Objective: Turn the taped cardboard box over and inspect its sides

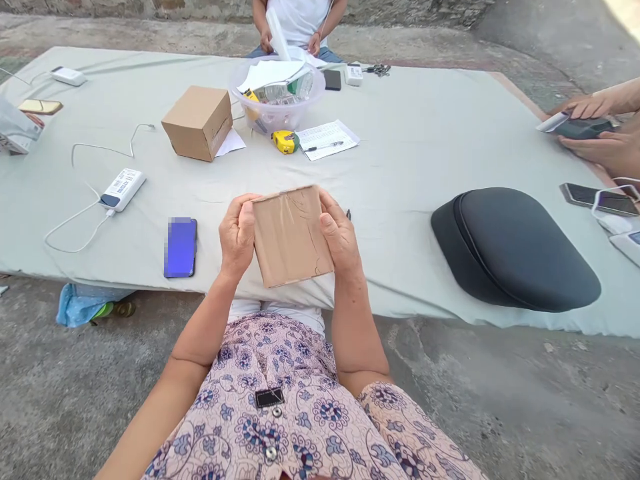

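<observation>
Between my hands is a small brown cardboard box [293, 237], held over the table's near edge with one square, creased face turned up toward me. Clear tape seems to run down that face. My left hand [239, 233] grips its left side, thumb on the upper left edge. On the opposite side my right hand [341, 237] is closed on the box, thumb resting on the front face and fingers behind it. The fingers of both hands are partly hidden by the box. A dark tip of something [349, 215] shows just beyond my right hand.
A phone [181, 248] lies left of my hands, near a white power strip [123, 189]. Farther back are another cardboard box [197, 123], a plastic basin [280, 119], a yellow tape measure [285, 141] and paper with a pen [330, 141]. A black padded case [515, 250] sits right. Two other people are nearby.
</observation>
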The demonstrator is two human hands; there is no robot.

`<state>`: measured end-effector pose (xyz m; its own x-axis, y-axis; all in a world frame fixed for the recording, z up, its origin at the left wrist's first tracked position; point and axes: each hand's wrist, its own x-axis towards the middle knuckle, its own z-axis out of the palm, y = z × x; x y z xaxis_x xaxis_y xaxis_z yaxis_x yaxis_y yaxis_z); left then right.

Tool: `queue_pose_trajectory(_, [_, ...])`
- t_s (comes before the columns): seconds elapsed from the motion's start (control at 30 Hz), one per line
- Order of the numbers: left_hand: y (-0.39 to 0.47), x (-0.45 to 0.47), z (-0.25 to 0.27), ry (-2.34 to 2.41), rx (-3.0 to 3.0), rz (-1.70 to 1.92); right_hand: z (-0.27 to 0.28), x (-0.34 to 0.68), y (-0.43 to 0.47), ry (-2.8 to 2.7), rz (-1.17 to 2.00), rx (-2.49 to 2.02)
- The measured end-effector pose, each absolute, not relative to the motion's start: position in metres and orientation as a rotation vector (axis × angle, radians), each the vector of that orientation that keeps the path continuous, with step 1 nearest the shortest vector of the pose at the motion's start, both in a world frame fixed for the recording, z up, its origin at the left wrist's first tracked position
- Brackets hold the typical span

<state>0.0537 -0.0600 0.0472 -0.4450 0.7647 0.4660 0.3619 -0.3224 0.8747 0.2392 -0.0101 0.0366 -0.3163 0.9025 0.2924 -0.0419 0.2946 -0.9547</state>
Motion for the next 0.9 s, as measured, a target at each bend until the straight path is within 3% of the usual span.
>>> queue_pose_trajectory(0.3, [-0.014, 0.022, 0.020, 1.719, 1.205, 1.856, 0.005, 0.231, -0.027, -1.548, 1.106, -0.877])
queue_pose_trajectory(0.5, [-0.024, 0.030, -0.021, 1.602, 1.400, 1.720, -0.002, 0.222, -0.016, -1.485, 0.988, -0.988])
queue_pose_trajectory(0.73, [-0.039, 0.021, -0.087, 1.825, 1.575, 1.344, -0.049, 0.229, 0.001, -1.304, 1.083, -1.158])
queue_pose_trajectory(0.9, [-0.043, 0.024, -0.088, 1.840, 1.539, 1.458, -0.055, 0.231, -0.012, -1.253, 1.172, -1.204])
